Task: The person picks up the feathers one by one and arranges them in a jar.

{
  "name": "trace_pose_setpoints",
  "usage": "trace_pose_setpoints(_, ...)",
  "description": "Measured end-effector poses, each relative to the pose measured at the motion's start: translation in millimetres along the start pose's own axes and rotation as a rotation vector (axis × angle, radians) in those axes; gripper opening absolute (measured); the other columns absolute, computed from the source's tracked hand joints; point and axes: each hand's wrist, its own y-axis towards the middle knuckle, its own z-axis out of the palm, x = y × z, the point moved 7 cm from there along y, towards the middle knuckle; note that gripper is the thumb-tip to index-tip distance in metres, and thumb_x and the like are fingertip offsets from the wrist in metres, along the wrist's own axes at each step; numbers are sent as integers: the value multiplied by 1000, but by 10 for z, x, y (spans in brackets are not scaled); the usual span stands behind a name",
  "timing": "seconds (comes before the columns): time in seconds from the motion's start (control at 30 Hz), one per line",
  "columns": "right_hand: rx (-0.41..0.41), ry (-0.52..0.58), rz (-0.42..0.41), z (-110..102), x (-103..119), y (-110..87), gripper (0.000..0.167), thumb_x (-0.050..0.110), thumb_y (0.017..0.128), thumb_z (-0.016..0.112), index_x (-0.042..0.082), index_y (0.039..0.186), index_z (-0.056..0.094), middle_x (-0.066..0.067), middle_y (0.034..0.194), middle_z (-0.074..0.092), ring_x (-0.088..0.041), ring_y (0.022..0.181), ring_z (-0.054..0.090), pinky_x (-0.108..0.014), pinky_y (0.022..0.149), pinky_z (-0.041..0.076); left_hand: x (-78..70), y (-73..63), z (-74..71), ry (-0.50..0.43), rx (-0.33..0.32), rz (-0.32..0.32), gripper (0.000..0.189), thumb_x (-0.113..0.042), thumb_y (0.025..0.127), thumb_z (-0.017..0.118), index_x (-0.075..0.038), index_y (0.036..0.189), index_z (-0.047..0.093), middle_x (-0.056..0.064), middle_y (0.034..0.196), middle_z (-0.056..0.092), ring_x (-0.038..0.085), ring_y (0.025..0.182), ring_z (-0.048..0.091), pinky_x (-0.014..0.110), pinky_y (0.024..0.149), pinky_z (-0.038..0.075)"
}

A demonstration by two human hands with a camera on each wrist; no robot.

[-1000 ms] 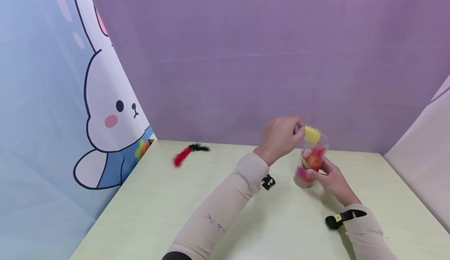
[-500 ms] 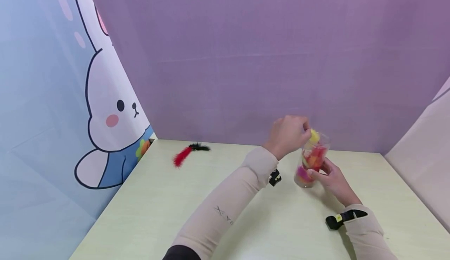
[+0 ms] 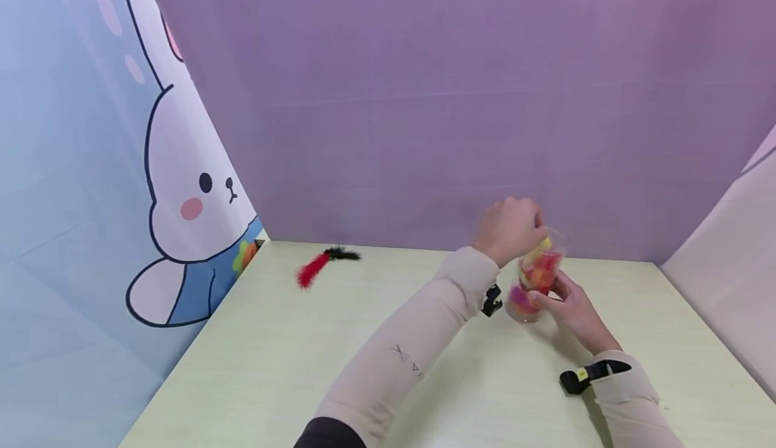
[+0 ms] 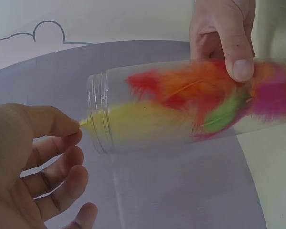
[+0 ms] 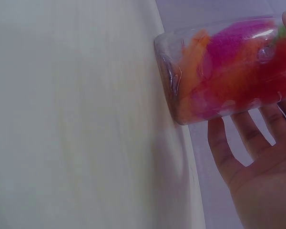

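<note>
My left hand [image 3: 511, 229] is over the mouth of a clear jar [image 4: 117, 83], pinching a yellow feather [image 4: 138, 121] by its quill between thumb and forefinger. Most of that feather is inside the jar; only the quill end sticks out past the threaded rim. My right hand [image 3: 574, 310] grips the jar around its lower half, thumb on the near side. The jar's base meets the tabletop in the right wrist view, and the jar leans slightly. Red and orange feathers [image 4: 181, 86], a green one [image 4: 224, 112] and a magenta one [image 4: 272, 98] fill its lower part.
A red feather [image 3: 312, 271] and a black feather [image 3: 343, 254] lie at the back left of the pale table [image 3: 254, 367]. Behind the table hangs a purple cloth [image 3: 424, 98]. A blue rabbit-print sheet [image 3: 73, 232] borders the left side.
My left hand has moved right and slightly down toward the jar mouth, and the yellow feather has gone from above the rim to inside. The right hand keeps the jar in place.
</note>
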Motion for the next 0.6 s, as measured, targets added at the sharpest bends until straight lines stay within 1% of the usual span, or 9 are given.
trace_pose_setpoints(0.07,2,2,2,0,0,1,79,39,100,66,10,161,25,-24,160,37,-46,148,31,-74,114,26,-15,15,20,5,20,-16,27,-33,97,65,-29,70,65,-17,66,58,2,62,54,20,56,43)
trace_pose_setpoints(0.17,2,2,0,1,1,0,80,39,100,66,10,161,25,-24,160,36,-47,149,29,-75,114,25,-31,40,46,34,44,-57,36,-38,96,66,-26,63,59,-14,58,49,4,60,51,22,54,41)
trace_pose_setpoints(0.3,-2,6,-6,5,0,-4,79,37,99,67,9,161,26,-25,160,37,-47,150,29,-73,115,25,-45,62,97,78,77,-122,45,-44,95,67,-24,59,50,-10,56,42,7,62,53,25,55,43)
trace_pose_setpoints(0.43,3,16,-3,13,2,-5,80,37,99,67,7,161,25,-25,161,34,-48,151,27,-73,115,24,-40,60,139,81,92,-183,45,-44,93,68,-24,58,49,-10,59,46,9,63,56,27,56,45)
trace_pose_setpoints(0.53,3,17,-5,19,12,0,79,36,100,67,7,161,26,-25,162,34,-48,151,27,-73,115,24,-26,54,154,76,84,-204,44,-43,93,69,-24,58,50,-10,60,52,9,62,56,27,56,44)
trace_pose_setpoints(0.6,4,10,-10,25,20,4,79,36,100,67,7,161,27,-26,161,35,-49,150,28,-72,115,25,-15,49,162,76,86,-212,44,-44,93,69,-24,58,49,-10,59,51,9,62,56,27,55,44)
